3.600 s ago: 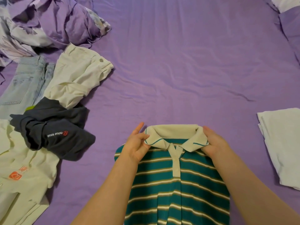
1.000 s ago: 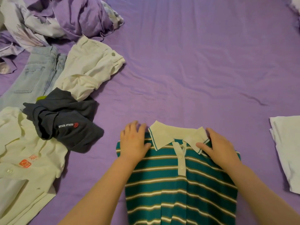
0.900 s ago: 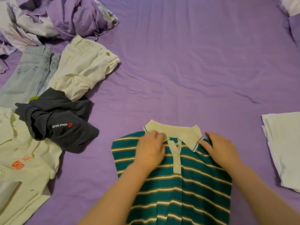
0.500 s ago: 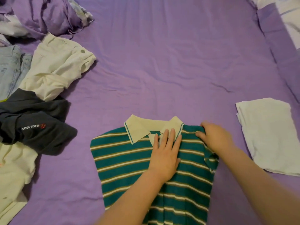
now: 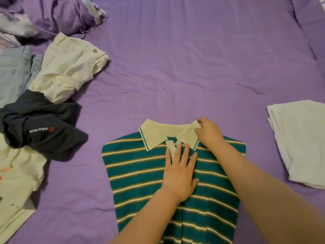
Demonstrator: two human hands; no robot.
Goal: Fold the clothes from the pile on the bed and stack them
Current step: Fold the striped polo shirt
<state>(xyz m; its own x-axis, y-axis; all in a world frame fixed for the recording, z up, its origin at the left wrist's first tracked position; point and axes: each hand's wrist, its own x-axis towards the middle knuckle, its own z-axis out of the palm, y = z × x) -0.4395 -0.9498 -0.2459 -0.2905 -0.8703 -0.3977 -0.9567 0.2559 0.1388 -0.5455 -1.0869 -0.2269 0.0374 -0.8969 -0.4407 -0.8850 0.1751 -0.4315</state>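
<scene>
The green polo shirt with cream and tan stripes lies flat on the purple bed sheet, collar away from the person; the left hand presses on its chest, fingers straight and spread just below the cream collar; the right hand pinches the collar's right tip; well to the right of it lies a folded white garment; far to the left of the left hand's fingers lies a crumpled dark navy garment among the unfolded pile.

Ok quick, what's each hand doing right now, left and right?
Left hand: open, fingers straight, pressing flat on the striped polo shirt just below the collar.
Right hand: pinching the right tip of the collar.
</scene>
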